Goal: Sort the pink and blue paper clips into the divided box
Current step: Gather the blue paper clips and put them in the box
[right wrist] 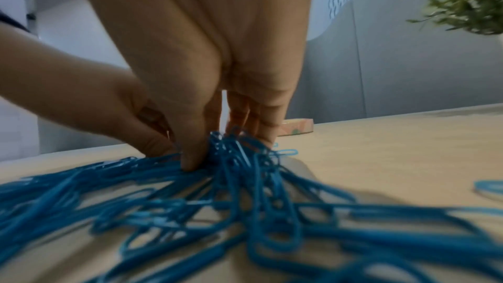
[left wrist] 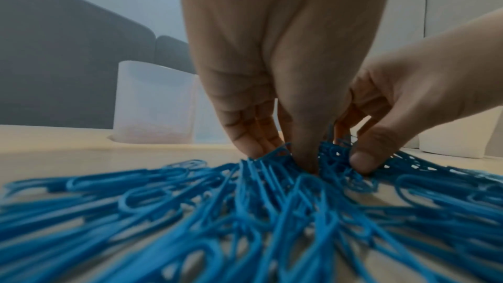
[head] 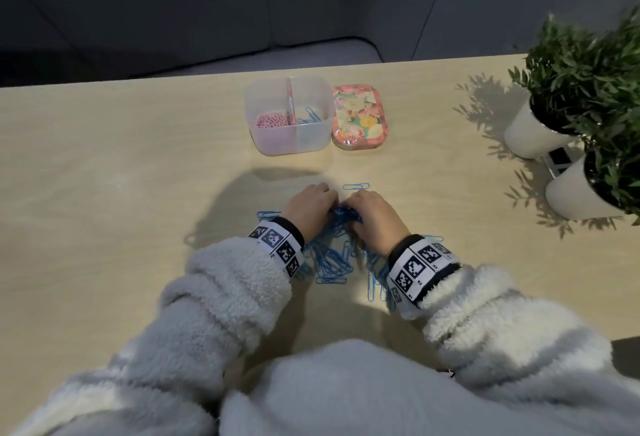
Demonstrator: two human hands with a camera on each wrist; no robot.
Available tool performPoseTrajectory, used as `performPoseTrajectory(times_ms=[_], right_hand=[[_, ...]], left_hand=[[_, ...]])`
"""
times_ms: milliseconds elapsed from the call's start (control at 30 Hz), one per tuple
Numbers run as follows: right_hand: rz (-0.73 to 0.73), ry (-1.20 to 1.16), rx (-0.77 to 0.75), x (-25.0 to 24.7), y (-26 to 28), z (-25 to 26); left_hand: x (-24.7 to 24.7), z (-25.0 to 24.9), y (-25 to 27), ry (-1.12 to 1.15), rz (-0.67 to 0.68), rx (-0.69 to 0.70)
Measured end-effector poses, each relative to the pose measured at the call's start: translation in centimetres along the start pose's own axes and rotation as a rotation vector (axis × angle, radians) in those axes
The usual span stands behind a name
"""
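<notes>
Both hands – left hand (head: pixel 309 207) & right hand (head: pixel 372 215) – pinch one bunch of blue clips (head: pixel 343 215) at frame centre; divided box (head: pixel 273 144) lies straight above, blue compartment on its right.

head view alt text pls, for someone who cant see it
Two hands, left hand and right hand, pinch up a bunch from the blue paper clips on a table. Beyond stands a divided box, pink clips left, some blue right.
</notes>
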State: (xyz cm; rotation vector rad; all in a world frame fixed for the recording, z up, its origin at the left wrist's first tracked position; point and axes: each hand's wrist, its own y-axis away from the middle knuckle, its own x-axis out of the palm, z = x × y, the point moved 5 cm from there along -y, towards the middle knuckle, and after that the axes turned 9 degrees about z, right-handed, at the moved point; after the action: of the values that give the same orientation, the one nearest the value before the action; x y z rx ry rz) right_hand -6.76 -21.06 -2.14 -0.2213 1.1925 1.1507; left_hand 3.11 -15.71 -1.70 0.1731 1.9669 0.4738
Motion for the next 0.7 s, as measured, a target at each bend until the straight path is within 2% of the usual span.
performPoseTrajectory(times_ms=[133,233,400,500,700], right_hand=[[-0.067,-0.016,-0.032,-1.1,0.0,0.1],[-0.157,-0.174,-0.018,-2.9,0.0,-0.3],[-0.177,-0.499,0.004,-6.8,-2.0,0.1],[-0.193,-0.642,0.002,-9.6,-4.4,0.8],[-0.299,-0.761,0.098,-14.6,-11.1,2.0]], left_hand=[[-0.2,0.6,0.2,-0.06,-0.007,-0.019],[-0.6,1.1,0.5,-0.093,-0.021,-0.023],[-1.1,2.2,1.1,-0.062,-0.088,-0.042],[-1.6,2.4,1.3,-0.004,-0.121,-0.018],[-2.9,2.4,1.3,0.127,-0.169,0.017]])
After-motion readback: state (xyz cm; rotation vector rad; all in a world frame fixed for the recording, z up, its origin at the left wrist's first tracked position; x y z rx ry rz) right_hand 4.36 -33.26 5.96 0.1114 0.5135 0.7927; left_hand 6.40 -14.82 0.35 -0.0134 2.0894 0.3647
